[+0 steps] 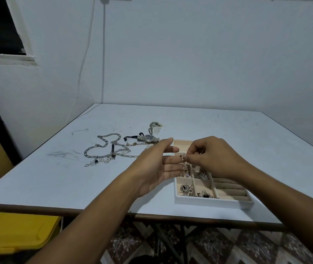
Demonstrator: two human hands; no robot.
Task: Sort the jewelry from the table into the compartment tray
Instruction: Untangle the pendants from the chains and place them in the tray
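My right hand (212, 156) pinches the top of a sparkly crystal bracelet (184, 166) that dangles over the white compartment tray (209, 202). Beside it my left hand (157, 164) is flat, palm turned toward the bracelet, fingertips touching or nearly touching it. The tray's near compartments hold a jewelled piece (186, 189), pearl-like items (205, 194) and a silver brooch (201, 175). To the left on the table lie silver chain necklaces (106, 149), a wristwatch (149, 138) and a small pile of earrings (154, 127).
The tray's right side has padded ring rolls (232, 189). The white table (247, 134) stands against a wall at the back. A yellow bin (16, 231) sits below the table's left front corner.
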